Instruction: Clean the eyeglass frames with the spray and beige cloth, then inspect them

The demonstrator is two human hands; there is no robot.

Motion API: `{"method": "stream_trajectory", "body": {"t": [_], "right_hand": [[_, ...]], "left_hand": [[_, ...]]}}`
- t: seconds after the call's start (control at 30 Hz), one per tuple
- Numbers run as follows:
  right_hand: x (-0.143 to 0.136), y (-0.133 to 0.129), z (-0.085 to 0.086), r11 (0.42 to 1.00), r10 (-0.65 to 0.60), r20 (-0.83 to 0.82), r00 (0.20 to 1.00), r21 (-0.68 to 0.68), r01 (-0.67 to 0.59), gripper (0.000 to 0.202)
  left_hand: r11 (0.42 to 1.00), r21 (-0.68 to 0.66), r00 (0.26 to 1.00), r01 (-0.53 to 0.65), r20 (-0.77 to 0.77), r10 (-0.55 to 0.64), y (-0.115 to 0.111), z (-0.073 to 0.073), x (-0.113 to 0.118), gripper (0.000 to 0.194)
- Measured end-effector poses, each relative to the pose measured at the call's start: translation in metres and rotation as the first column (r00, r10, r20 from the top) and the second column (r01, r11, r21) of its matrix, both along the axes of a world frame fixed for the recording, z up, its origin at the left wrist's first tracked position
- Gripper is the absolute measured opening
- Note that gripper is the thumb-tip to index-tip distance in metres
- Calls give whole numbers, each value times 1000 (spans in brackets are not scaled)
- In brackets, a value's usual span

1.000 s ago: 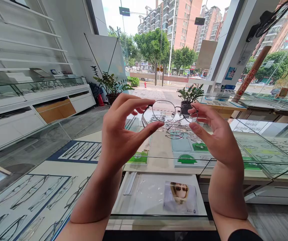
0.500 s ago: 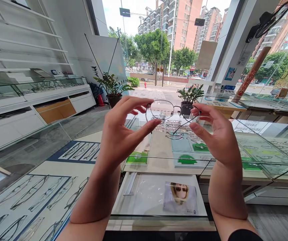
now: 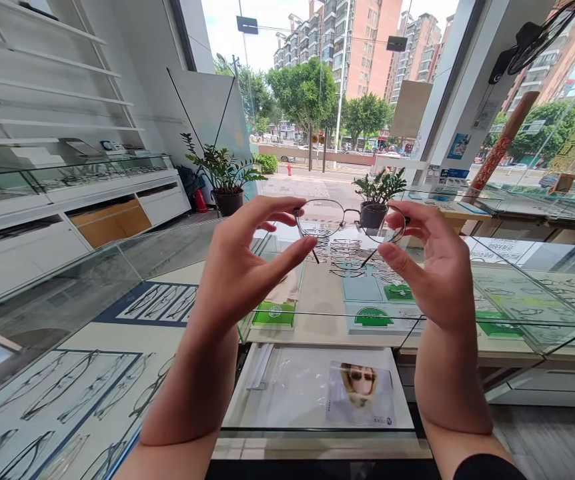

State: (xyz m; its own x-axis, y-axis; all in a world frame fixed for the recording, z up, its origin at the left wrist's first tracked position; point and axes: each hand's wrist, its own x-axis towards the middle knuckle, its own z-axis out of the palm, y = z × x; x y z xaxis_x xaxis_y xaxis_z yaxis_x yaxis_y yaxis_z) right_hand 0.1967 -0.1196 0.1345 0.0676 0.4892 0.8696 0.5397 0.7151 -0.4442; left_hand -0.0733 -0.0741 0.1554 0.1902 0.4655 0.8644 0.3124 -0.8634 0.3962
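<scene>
A pair of thin, dark-rimmed eyeglasses (image 3: 352, 211) is held up in the air above the glass counter, lenses facing me. My left hand (image 3: 252, 257) grips the left end of the frame, index finger at the upper rim and thumb lower down. At the other end, my right hand (image 3: 430, 257) pinches the rim and hinge area between thumb and fingers. Both temples are unfolded partway and slant below the lenses. Through the lenses I see several rows of glasses (image 3: 347, 253) lying in the display case behind.
The glass display counter (image 3: 317, 313) spans in front, with a tray of eyeglasses (image 3: 57, 393) at left. A printed cloth with a face (image 3: 361, 393) lies inside the near section. Potted plants (image 3: 228, 200) stand beyond, before the window. A wall fan (image 3: 542, 40) hangs upper right.
The temples have shifted: the right one slants less across and both tips now show below the lenses. The eyeglasses have tilted slightly, and my right hand has moved a little.
</scene>
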Motion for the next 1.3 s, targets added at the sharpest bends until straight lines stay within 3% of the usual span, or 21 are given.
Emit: {"method": "stream_trajectory", "body": {"t": [1.3], "right_hand": [[0, -3, 2, 1000, 5, -2, 1000, -30, -5, 47]], "left_hand": [[999, 1, 999, -35, -21, 35, -3, 0, -2, 51]]}}
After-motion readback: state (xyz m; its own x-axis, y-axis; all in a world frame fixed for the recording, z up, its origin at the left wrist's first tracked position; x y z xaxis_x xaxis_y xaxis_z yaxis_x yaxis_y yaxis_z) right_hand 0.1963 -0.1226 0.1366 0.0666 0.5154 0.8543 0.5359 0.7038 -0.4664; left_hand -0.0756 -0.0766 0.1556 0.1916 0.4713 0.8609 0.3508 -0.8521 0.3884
